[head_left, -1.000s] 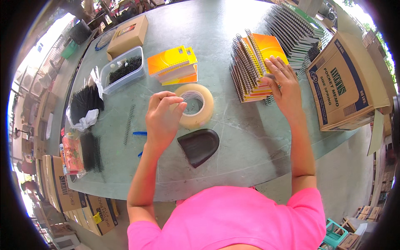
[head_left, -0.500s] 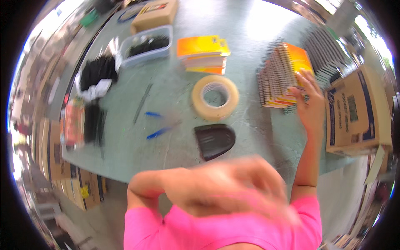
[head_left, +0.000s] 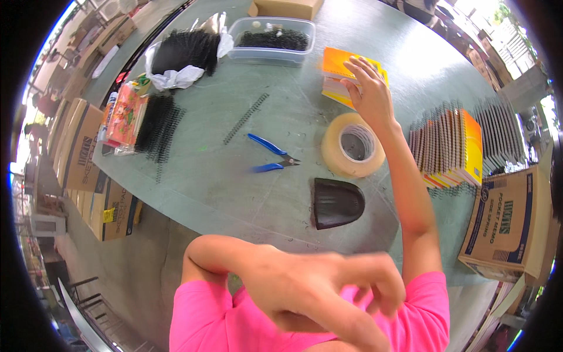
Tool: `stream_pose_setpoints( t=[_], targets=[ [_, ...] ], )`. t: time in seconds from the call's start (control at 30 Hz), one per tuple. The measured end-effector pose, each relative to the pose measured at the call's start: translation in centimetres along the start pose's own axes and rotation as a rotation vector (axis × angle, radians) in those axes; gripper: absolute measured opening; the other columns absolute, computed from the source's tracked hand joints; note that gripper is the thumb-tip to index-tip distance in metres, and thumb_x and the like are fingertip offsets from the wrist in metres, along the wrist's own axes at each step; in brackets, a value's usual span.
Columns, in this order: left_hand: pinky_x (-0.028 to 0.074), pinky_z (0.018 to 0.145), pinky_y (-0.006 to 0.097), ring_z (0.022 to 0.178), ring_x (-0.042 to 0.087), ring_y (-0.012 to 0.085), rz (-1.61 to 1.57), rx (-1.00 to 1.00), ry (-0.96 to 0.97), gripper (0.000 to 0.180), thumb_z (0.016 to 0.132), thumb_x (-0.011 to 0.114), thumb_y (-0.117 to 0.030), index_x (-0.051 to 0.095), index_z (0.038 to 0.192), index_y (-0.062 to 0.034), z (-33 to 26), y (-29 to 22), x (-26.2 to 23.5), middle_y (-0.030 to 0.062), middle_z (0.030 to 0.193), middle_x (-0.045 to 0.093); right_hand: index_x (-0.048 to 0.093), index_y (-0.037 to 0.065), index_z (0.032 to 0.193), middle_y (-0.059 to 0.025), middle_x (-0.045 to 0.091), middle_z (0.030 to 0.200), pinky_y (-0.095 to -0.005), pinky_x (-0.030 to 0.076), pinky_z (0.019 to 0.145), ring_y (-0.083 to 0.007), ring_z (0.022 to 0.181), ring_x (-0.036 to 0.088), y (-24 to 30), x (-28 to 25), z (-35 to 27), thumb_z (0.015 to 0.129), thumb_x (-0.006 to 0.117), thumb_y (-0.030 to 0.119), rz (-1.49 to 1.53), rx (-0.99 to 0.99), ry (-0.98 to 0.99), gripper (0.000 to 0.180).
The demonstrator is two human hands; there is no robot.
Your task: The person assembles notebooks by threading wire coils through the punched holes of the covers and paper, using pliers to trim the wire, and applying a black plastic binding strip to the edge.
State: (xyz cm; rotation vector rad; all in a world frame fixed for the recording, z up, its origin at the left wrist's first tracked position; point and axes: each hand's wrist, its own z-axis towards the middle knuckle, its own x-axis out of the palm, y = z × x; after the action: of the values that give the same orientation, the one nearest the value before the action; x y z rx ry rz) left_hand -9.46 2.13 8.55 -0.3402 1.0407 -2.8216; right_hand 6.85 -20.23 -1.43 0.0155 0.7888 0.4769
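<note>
Head view, upper middle of the frame: the short stack of orange-and-yellow notepads (head_left: 336, 58) sits flat on the tabletop (head_left: 275, 199), directly under the fingers of the right hand (head_left: 373, 101). The pads spread out from the fingertips toward the left, and their covers run longest from left to right, slanting slightly down at the right. The forearm comes up from the lower right, so the fingers point up and left and cross that long axis rather than lie along it. These fingers are extended and somewhat parted, the thumb by the near side of the stack; whether they press on it or only hover, I cannot tell.

By far the farther of the two is the left hand (head_left: 311, 284), at the lower middle of the frame in front of the pink shirt (head_left: 199, 317). Its fingers are loosely bent, with gaps between them and nothing visible in their hold.

Just below the pads lies a roll of clear tape (head_left: 332, 151), beside the right wrist. Spiral-bound notebooks (head_left: 437, 141) stand to the right of that forearm, while blue-handled cutters (head_left: 267, 144) lie left of the tape.
</note>
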Motion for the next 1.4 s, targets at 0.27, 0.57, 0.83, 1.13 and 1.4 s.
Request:
stream_pose_setpoints(
  t=[0.27, 0.57, 0.83, 1.13, 1.4],
  targets=[
    [0.047, 0.078, 0.035, 0.088, 0.057, 0.026, 1.408, -0.827, -0.66, 0.021, 0.085, 0.058, -0.007, 0.063, 0.105, -0.0053, -10.5, 1.8, -15.4, 0.0104, 0.094, 0.062, 0.063, 0.009, 0.106, -0.0077, 0.064, 0.109, -0.0396, 0.047, 0.088, -0.027, 0.104, 0.058, -0.3, 1.3, -0.2, 0.081, 0.059, 0.01, -0.117, 0.059, 0.261, 0.025],
    [0.047, 0.081, 0.04, 0.097, 0.056, 0.0288, 1.879, -0.905, -0.643, 0.037, 0.083, 0.064, -0.033, 0.062, 0.109, -0.0076, -12.5, 6.3, -21.9, 0.0107, 0.1, 0.058, 0.06, 0.01, 0.097, -0.0093, 0.065, 0.085, -0.0432, 0.047, 0.078, -0.0306, 0.084, 0.062, 4.7, -5.8, 0.5, 0.079, 0.055, 0.005, 0.121, 0.14, 0.4, 0.019],
    [0.046, 0.072, 0.027, 0.08, 0.058, 0.0164, 1.136, -0.81, -0.783, 0.027, 0.089, 0.061, -0.026, 0.063, 0.106, -0.0049, -7.4, 5.5, -19.4, 0.0059, 0.092, 0.064, 0.055, 0.007, 0.097, -0.0122, 0.066, 0.09, -0.044, 0.049, 0.068, -0.0326, 0.081, 0.063, 6.1, -6.9, -2.9, 0.084, 0.052, 0.007, 0.188, 0.271, 0.49, 0.014],
    [0.042, 0.067, 0.02, 0.077, 0.051, 0.0049, 0.644, -0.541, -0.684, 0.026, 0.089, 0.063, -0.023, 0.065, 0.107, -0.0044, -6.9, 4.2, -15.5, -0.0005, 0.09, 0.061, 0.055, 0.007, 0.092, -0.0113, 0.062, 0.077, -0.0417, 0.047, 0.067, -0.031, 0.074, 0.061, 7.6, -7.7, -3.6, 0.076, 0.057, 0.004, 0.169, 0.072, 0.304, 0.017],
    [0.043, 0.064, 0.022, 0.071, 0.052, 0.006, 0.902, -0.567, -0.63, 0.023, 0.088, 0.065, -0.023, 0.067, 0.1, -0.0035, -5.4, 5.9, -12.5, -0.0008, 0.08, 0.063, 0.052, 0.004, 0.086, -0.0126, 0.062, 0.075, -0.0425, 0.047, 0.069, -0.0326, 0.073, 0.061, 6.2, -5.3, -4.8, 0.076, 0.055, 0.006, 0.056, 0.075, 0.269, 0.01]
  ],
)
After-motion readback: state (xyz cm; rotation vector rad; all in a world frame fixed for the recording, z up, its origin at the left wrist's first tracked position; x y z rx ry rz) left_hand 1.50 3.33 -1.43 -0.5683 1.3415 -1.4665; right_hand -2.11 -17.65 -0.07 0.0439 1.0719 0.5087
